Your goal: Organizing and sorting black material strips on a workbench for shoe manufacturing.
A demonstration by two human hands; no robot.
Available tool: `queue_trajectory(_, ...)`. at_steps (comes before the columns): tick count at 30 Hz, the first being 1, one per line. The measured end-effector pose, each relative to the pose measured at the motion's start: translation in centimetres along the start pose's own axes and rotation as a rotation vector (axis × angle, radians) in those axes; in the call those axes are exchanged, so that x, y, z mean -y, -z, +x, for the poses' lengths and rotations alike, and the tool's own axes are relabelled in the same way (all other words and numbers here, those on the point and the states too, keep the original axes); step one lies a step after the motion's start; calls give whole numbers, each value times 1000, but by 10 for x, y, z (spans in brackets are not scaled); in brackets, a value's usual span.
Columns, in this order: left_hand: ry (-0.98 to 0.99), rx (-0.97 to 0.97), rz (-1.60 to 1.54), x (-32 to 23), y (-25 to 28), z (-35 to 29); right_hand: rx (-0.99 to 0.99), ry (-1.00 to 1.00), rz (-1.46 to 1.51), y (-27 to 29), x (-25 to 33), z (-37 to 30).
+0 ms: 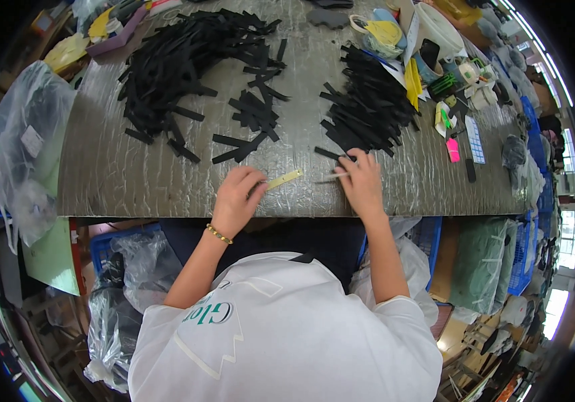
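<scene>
My left hand, a beaded bracelet on its wrist, is closed near the table's front edge. Its fingertips pinch the end of a short yellow measuring strip lying flat on the table. Across from it, my right hand has its fingers curled round a thin, pale, pen-like tool that points left. Just beyond those fingers lies a loose black strip, at the near end of a pile of black strips. A smaller heap of black strips sits beyond my left hand.
A large black strip pile covers the table's far left. At the right are tape rolls, a dark phone, a pink note and a blue-white card. Clear plastic bags hang beside the left edge.
</scene>
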State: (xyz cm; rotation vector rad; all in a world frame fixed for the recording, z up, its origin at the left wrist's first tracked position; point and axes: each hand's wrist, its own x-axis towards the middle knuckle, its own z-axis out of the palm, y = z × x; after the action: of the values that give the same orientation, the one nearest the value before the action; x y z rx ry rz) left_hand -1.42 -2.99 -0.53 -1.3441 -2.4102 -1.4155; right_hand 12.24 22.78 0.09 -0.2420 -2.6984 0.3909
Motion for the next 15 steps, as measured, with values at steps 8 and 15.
queue_trajectory(8,34,6,109,-10,-29,-1,17,244,251,-56,54,86)
queue_trajectory(15,58,59,19,-11,-18,-9,117,336,273,-64,61,108)
